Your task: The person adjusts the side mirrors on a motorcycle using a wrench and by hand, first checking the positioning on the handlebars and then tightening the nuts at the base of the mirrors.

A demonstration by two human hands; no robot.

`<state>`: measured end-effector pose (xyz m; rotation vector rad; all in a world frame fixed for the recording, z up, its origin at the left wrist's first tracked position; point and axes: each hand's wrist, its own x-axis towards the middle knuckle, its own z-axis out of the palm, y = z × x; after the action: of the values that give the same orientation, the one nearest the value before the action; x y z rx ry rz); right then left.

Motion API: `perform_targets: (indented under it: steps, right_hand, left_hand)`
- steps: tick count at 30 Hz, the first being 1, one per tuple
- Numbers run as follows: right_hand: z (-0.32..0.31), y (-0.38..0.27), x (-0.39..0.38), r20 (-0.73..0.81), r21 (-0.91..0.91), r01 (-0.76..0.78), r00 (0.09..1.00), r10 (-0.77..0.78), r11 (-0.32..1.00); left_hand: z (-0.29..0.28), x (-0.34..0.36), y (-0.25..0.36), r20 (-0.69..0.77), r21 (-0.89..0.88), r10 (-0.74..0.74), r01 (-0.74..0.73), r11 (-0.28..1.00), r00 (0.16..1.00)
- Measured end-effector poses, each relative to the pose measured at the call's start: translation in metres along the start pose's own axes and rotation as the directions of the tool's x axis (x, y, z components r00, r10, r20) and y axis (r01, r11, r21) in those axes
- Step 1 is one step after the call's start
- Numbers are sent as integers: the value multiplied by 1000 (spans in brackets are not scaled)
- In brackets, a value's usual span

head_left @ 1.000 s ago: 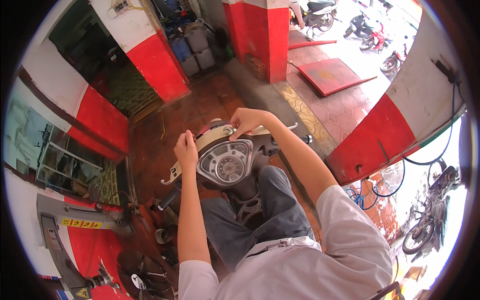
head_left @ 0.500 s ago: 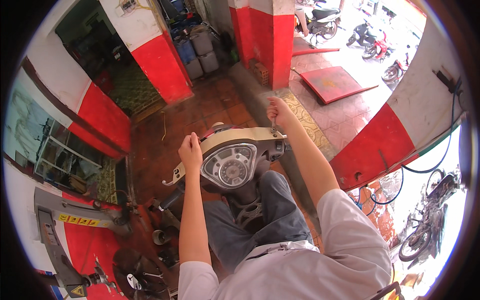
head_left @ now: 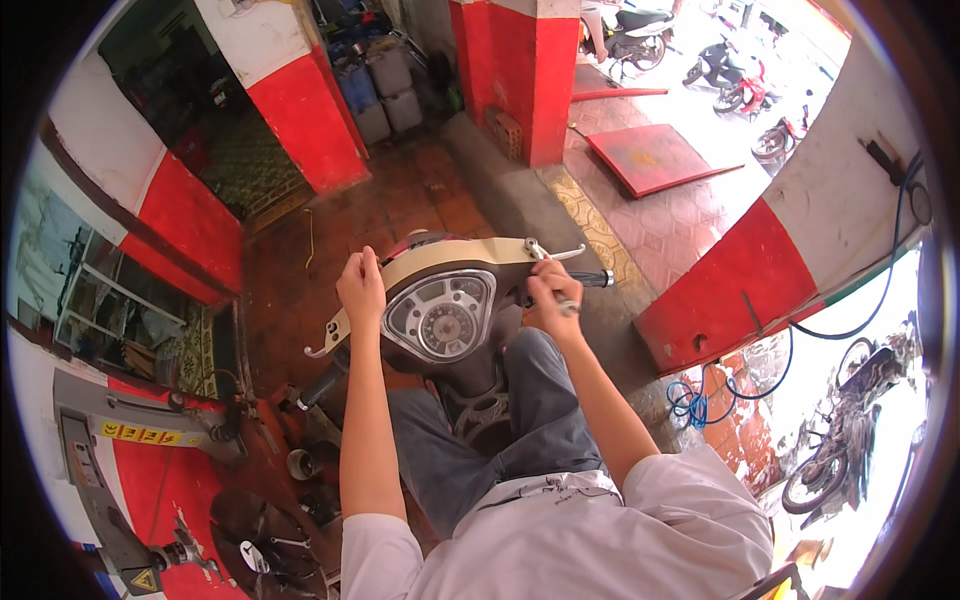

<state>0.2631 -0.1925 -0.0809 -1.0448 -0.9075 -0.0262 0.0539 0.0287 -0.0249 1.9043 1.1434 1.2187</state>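
Observation:
I sit astride a scooter with a beige handlebar cover and a round speedometer in front of me. My left hand grips the cover's upper left edge, above the left brake lever. My right hand is closed around a small shiny metal tool, held against the cover's right side just below the right brake lever and next to the black grip. My knees in grey trousers flank the scooter's body.
Red and white pillars stand ahead and to the right. A red board lies on the tiled pavement. A blue hose coils at right. Parked motorcycles stand beyond. A grey workshop machine and loose parts sit at left.
My right hand has dropped from the top front of the handlebar to its right side below the lever. The handlebar has turned slightly. My left hand stays on the cover.

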Motion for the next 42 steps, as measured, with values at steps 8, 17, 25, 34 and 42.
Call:
perform_targets:
  steps: [8, 17, 25, 34, 42]
  right_hand:
    - [48, -37, 58, 661, -449, 168, 723, 200, 878]
    - [76, -17, 115, 751, -439, -64, 521, 406, 896]
    - [83, 71, 134, 522, -521, -310, 620, 585, 795]
    - [0, 112, 165, 355, 461, -884, 265, 897, 78]
    - [-40, 29, 74, 59, 807, -469, 670, 740, 360]
  left_hand:
    - [-7, 1, -3, 28, 30, -67, 66, 997, 997]
    - [-7, -1, 0, -9, -47, -38, 37, 998, 999]
    - [-3, 0, -1, 15, -35, -44, 45, 998, 999]
    - [-2, 3, -5, 57, -2, -62, 62, 998, 996]
    - [-7, 0, -13, -32, -21, -18, 17, 1000, 999]
